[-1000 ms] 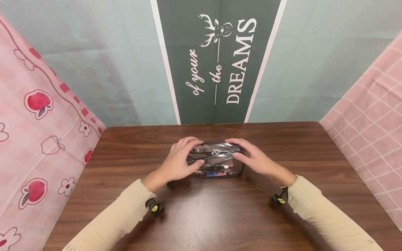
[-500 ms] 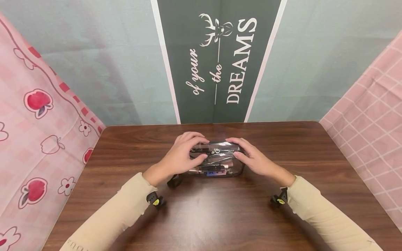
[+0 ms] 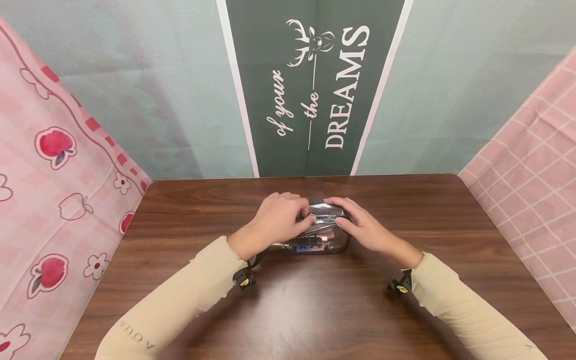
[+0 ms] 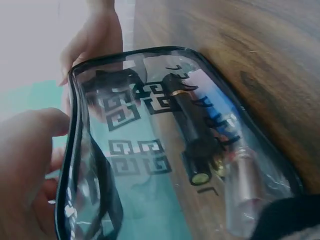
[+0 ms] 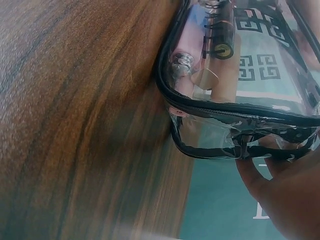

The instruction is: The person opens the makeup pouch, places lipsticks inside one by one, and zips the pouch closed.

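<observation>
A clear makeup bag with black piping stands on the table. My left hand bends over its top left half, thumb and curled fingers pinching at the top zipper edge; the zipper pull is hidden. At the right end, my right hand grips the bag between thumb and fingers. Through the clear side in the left wrist view show a black tube, a clear tube with pinkish contents and a blue-and-pink item. Dark square patterns mark the plastic.
Brown wood-grain table lies under the bag. A black strap loop hangs from the bag's left end. A green printed cloth rises behind the table, with pink cloths at the sides. Black cameras sit at both wrists.
My left hand has slid right along the bag's top from its left end toward the middle, and its fingers have drawn closer together. The right hand and bag stay in place.
</observation>
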Demonstrator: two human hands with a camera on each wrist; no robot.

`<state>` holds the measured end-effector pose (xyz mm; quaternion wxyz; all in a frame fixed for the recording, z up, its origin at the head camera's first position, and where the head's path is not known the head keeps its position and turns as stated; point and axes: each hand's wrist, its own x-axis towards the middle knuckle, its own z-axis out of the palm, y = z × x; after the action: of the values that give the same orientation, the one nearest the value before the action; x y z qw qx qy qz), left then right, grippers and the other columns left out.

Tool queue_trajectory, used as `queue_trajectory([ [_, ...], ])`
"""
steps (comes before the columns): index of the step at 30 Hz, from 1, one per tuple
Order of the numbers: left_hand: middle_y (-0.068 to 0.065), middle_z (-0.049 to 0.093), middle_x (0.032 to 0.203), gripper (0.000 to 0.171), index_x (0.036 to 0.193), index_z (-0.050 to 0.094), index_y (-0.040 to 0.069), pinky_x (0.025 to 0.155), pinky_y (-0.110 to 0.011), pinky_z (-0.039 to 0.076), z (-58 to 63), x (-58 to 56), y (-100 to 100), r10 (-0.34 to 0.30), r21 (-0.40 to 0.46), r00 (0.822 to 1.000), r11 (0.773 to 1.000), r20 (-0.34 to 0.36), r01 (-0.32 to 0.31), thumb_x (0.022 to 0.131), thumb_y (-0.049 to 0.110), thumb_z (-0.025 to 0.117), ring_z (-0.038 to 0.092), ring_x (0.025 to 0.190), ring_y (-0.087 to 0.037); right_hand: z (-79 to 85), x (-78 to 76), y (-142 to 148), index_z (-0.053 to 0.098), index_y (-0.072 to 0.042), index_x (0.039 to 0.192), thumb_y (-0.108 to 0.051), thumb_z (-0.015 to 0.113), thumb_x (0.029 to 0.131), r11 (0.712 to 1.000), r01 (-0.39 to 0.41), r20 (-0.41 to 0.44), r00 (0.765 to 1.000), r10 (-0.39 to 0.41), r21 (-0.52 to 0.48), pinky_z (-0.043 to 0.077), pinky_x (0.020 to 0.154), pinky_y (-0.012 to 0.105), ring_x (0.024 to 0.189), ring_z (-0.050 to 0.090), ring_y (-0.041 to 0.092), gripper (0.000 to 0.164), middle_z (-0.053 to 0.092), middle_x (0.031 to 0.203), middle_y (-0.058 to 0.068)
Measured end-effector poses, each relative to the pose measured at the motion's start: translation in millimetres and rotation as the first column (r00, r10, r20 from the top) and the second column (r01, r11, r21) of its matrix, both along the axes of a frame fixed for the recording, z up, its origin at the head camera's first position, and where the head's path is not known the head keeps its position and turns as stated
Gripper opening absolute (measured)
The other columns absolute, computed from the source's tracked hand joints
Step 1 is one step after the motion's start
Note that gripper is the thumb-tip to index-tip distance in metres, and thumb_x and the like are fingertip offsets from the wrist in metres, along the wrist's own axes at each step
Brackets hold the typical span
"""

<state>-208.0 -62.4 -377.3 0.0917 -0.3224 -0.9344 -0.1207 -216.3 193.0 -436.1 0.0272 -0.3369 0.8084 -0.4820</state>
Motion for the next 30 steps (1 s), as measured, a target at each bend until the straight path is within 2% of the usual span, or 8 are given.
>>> queue_trajectory([
  [4,0.01,0.053,0.068,0.034,0.072,0.054,0.023,0.059,-0.03,0.042,0.9,-2.2,6,0.039,-0.081,0.998,0.996,0.043,-0.036,0.094,0.045,0.067,0.053,0.064,-0.01,-1.4,-0.2,0,0.05,-0.007,0.146,-0.001,0.056,0.102,1.0,0.003,0.001,1.0,-0.003,0.005,0.04,0.098,0.022,0.115,0.052,0.031,0.044,0.055,0.134,0.015],
  [11,0.009,0.053,0.069,0.035,0.073,0.053,0.022,0.054,-0.03,0.042,4.3,-5.0,12,0.055,-0.145,0.995,0.989,0.083,-0.043,0.095,0.047,0.066,0.053,0.064,-0.01,-1.2,-0.6,-1,0.05,-0.002,0.145,-0.002,0.056,0.102,1.0,0.006,0.003,1.0,-0.006,-0.002,0.039,0.097,0.02,0.115,0.053,0.027,0.043,0.055,0.133,0.02],
  [16,0.007,0.055,0.07,0.034,0.075,0.054,0.022,0.055,-0.031,0.043,5.9,-7.3,13,0.037,-0.165,0.993,0.986,0.115,-0.018,0.097,0.044,0.065,0.054,0.064,-0.011,-0.5,-0.5,-1,0.05,0.0,0.144,-0.002,0.055,0.103,1.0,0.004,0.0,1.0,-0.004,-0.002,0.038,0.098,0.019,0.116,0.053,0.025,0.042,0.055,0.133,0.018],
  [23,0.007,0.056,0.072,0.031,0.076,0.054,0.02,0.057,-0.031,0.045,3.5,-11.4,12,-0.011,-0.167,0.992,0.985,0.127,0.032,0.1,0.039,0.062,0.054,0.065,-0.011,-0.7,-0.4,0,0.051,-0.006,0.146,-0.002,0.055,0.103,1.0,0.004,0.004,1.0,-0.004,0.006,0.039,0.099,0.021,0.117,0.053,0.023,0.043,0.057,0.133,0.013],
  [30,0.006,0.057,0.071,0.026,0.076,0.056,0.018,0.058,-0.033,0.048,2.8,-13.3,15,-0.011,-0.174,0.991,0.984,0.131,0.034,0.099,0.031,0.058,0.055,0.064,-0.012,-0.7,-0.5,0,0.05,-0.008,0.147,-0.004,0.055,0.104,1.0,0.003,0.004,1.0,-0.003,0.014,0.037,0.101,0.02,0.121,0.051,0.022,0.043,0.055,0.137,0.015],
])
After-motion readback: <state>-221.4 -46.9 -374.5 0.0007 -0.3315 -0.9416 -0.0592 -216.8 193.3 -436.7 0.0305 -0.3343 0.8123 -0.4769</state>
